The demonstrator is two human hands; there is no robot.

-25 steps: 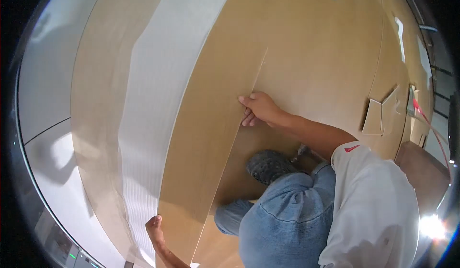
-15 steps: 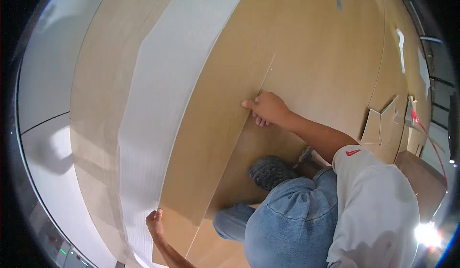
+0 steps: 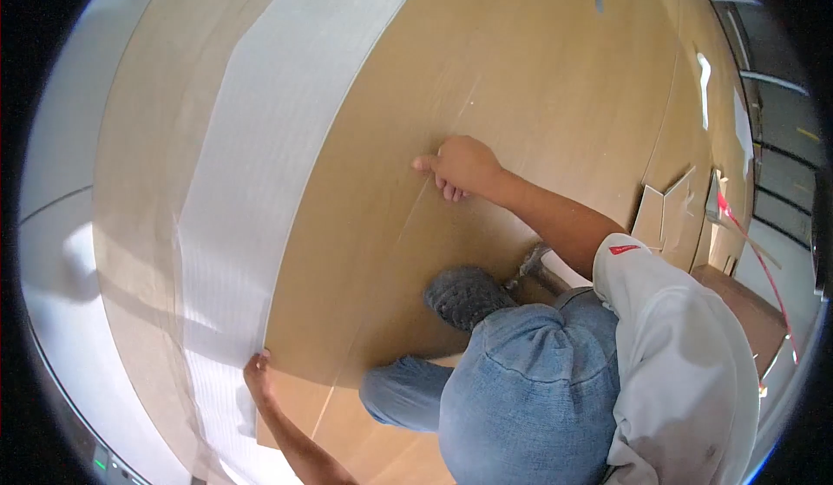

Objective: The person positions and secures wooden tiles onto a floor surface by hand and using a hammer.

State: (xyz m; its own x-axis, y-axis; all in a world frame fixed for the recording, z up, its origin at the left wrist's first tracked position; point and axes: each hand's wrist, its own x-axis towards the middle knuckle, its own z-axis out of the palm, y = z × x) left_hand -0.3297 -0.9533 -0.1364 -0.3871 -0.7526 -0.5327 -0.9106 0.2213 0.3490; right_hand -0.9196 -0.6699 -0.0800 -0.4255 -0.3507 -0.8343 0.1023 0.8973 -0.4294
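Note:
My right hand (image 3: 455,164) is closed at a thin seam in the middle of a long tan board (image 3: 343,207), thumb stretched over the top and fingers curled at the edge. Lower left, my left hand (image 3: 259,372) pinches the board's left edge, beside a long white ribbed strip (image 3: 243,86). A paler beige sheet (image 3: 143,164) lies left of that strip. My legs in jeans (image 3: 529,389) and a dark shoe (image 3: 464,294) rest on the boards at the lower right, with a metallic object I cannot make out (image 3: 529,268) beside the shoe.
At the right are folded cardboard offcuts (image 3: 651,216), a red cable (image 3: 755,268), a brown piece (image 3: 746,311), a small white strip (image 3: 703,90) and a dark metal frame (image 3: 772,112). A pale surface (image 3: 61,181) borders the far left.
The view has shifted slightly. My left hand sits higher up the board's left edge. Both hands appear farther left, and the seam under my right hand shows more faintly.

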